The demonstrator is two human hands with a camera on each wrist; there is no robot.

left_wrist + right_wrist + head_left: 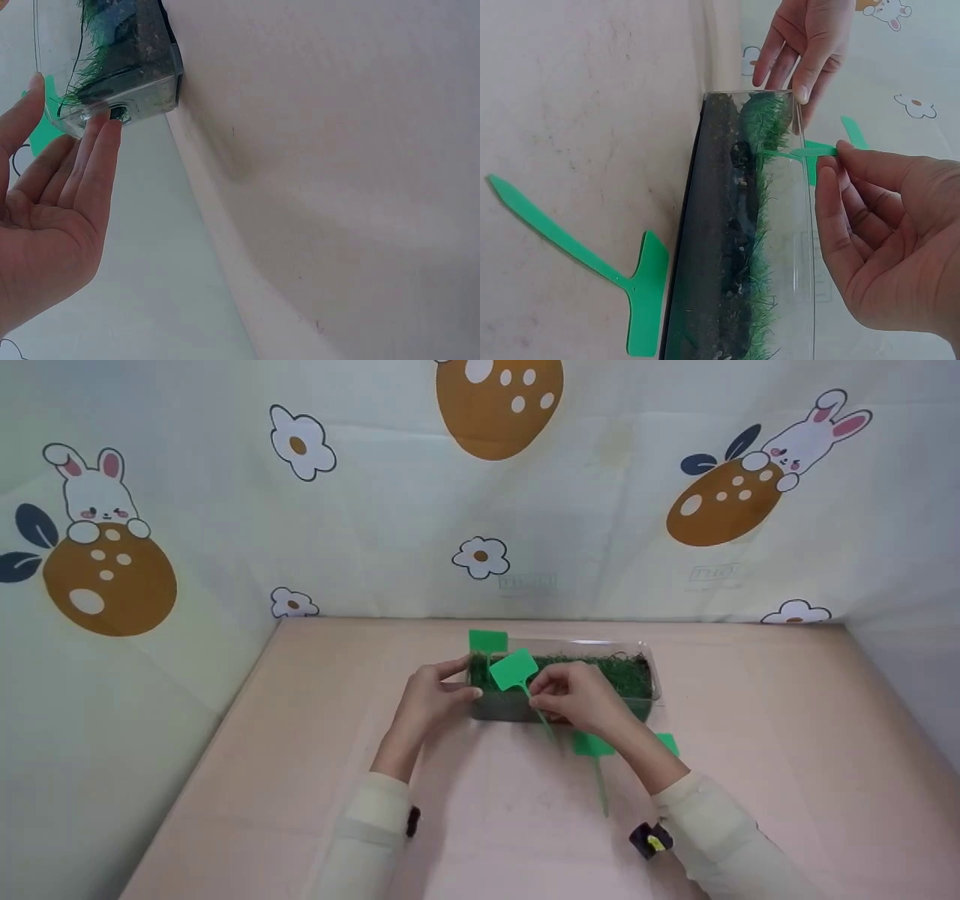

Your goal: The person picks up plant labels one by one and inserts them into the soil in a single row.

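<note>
A clear plastic box [525, 709] holds dark soil and short green grass [626, 675]. My left hand [431, 694] rests on its left end, fingers straight against the end wall [142, 101] and thumb near the front corner. Between thumb and fingertips, my right hand [581, 694] pinches a green T-shaped plant label [514, 669] by its stem, near the head. Its narrow stem slants down in front of the box in the head view. Another green plant label [488, 641] stands upright at the box's left end.
On the pink tabletop [487, 825] in front of the box lies a green plant label [646, 300], its pointed stem toward me. A further green label [667, 743] is partly hidden by my right forearm. A patterned cloth wall [390, 510] rises behind the table.
</note>
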